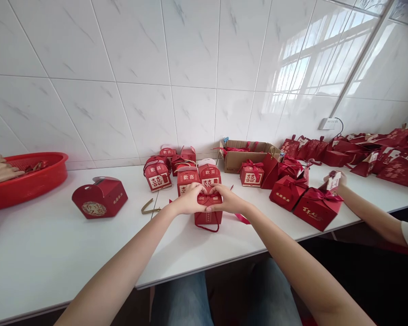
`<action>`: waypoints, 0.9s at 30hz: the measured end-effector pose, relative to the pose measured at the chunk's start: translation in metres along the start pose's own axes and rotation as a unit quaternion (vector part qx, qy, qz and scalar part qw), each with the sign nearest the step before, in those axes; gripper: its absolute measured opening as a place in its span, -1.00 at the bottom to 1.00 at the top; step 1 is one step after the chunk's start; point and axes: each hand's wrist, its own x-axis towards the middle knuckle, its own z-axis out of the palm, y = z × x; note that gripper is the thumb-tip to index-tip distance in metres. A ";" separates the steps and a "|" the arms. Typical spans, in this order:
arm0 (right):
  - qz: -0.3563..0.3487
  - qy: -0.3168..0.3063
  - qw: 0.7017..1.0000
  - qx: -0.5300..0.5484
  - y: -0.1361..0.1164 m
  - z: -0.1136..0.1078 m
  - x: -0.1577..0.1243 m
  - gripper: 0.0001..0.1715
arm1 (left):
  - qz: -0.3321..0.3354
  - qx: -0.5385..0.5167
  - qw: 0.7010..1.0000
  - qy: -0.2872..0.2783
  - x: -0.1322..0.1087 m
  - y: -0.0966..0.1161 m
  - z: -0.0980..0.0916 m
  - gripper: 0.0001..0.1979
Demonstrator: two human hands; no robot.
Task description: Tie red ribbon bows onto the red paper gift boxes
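In front of me on the white table stands a small red gift box (209, 218) with a dark red cord handle (207, 229) hanging down its near side. My left hand (189, 199) grips the box's top from the left, fingers bent over it. From the right, my right hand (227, 199) grips the same top, its thumb meeting the left thumb at the near edge. The fingers cover part of the lid. Right behind are two more red boxes with white labels, a left one (187, 177) and a right one (209, 172).
At left are a red gable box (100, 199), a gold strip (148, 208) and a red plastic basket (37, 194) with another person's hand (0, 168) at it. A cardboard box (236, 160) stands by the wall. Another person's hand (340, 179) is behind a ribboned box (318, 208) at right.
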 end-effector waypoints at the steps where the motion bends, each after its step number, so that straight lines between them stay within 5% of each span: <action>1: 0.000 0.007 1.000 0.014 0.000 0.000 -0.001 -0.37 | 0.003 -0.008 1.000 0.001 -0.002 0.000 -0.001 -0.47; 5: 0.058 0.092 0.990 0.093 0.003 -0.004 -0.004 -0.41 | -0.009 -0.078 0.997 0.022 -0.008 -0.003 -0.009 -0.35; 8: 0.156 0.128 0.976 0.086 0.007 -0.010 -0.004 -0.44 | -0.083 -0.142 0.984 0.066 -0.009 -0.007 -0.011 -0.48; 14: 0.214 -0.011 0.970 0.118 0.007 -0.015 -0.005 -0.29 | -0.088 -0.148 0.984 0.050 -0.006 -0.012 -0.008 -0.49; 23: 0.152 -0.071 0.959 0.228 0.009 -0.022 -0.009 -0.49 | -0.049 -0.197 0.978 0.045 -0.007 -0.006 -0.015 -0.62; 27: 0.130 -0.052 0.952 0.271 0.012 -0.022 -0.009 -0.57 | -0.050 -0.174 0.982 0.055 -0.007 -0.007 -0.012 -0.64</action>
